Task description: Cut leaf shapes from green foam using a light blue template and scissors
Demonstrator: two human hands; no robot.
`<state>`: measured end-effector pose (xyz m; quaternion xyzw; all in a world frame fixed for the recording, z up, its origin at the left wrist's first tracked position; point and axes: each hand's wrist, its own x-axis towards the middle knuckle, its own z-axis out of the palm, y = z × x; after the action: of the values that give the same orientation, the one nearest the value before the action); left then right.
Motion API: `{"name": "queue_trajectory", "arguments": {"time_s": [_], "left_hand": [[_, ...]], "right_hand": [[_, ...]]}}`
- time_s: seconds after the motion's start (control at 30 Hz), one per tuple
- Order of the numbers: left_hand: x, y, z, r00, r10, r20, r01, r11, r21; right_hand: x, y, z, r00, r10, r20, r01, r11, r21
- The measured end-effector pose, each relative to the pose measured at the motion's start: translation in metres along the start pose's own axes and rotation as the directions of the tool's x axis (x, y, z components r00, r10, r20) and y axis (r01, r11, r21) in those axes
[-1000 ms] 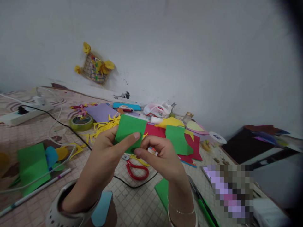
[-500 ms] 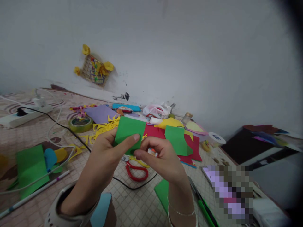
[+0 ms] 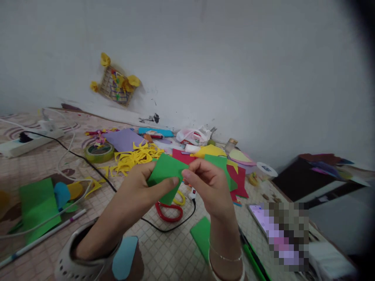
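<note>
A small green sheet of paper is held up between both hands above the table. My left hand grips its left side, thumb lying across the front. With thumb and index finger, my right hand pinches the paper's right corner. Below the sheet, the red handle and yellow handle of scissors show; their blades are hidden. Another green paper lies on the table beside my right wrist. A light blue paper piece rests by my left wrist.
Yellow paper scraps, a tape roll and purple paper lie behind the hands. Red paper is at right. A black cable loops in front. A green-and-black cutter and a phone lie right. A power strip is left.
The green paper has turned clockwise and now stands tilted, one corner up. My right hand has risen slightly from its lower edge to its right corner.
</note>
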<state>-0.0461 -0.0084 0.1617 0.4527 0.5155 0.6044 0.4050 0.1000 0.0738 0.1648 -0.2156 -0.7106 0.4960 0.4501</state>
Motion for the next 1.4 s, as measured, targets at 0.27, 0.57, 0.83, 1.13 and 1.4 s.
{"name": "queue_trajectory", "arguments": {"time_s": [0.27,0.57,0.83,1.13,1.4], "left_hand": [[-0.004,0.001,0.004,0.998,0.065,-0.006,-0.066,0.997,-0.051],[-0.019,0.018,0.007,0.972,0.100,-0.213,-0.148,0.965,-0.219],[-0.023,0.030,0.002,0.943,0.126,-0.309,-0.201,0.954,-0.223],[-0.025,0.034,-0.014,0.949,0.093,-0.303,-0.155,0.970,-0.186],[-0.013,0.019,-0.026,0.955,0.153,-0.255,-0.195,0.970,-0.149]], "right_hand": [[-0.006,-0.003,-0.002,0.996,-0.087,-0.032,0.084,0.994,-0.064],[-0.064,0.013,-0.106,0.972,0.022,-0.233,-0.163,0.779,-0.605],[-0.125,0.077,-0.098,0.950,0.302,-0.077,-0.252,0.599,-0.760],[-0.056,0.128,0.018,0.960,0.225,0.166,-0.014,0.631,-0.776],[-0.043,0.124,-0.010,0.963,0.231,0.137,-0.093,0.765,-0.637]]}}
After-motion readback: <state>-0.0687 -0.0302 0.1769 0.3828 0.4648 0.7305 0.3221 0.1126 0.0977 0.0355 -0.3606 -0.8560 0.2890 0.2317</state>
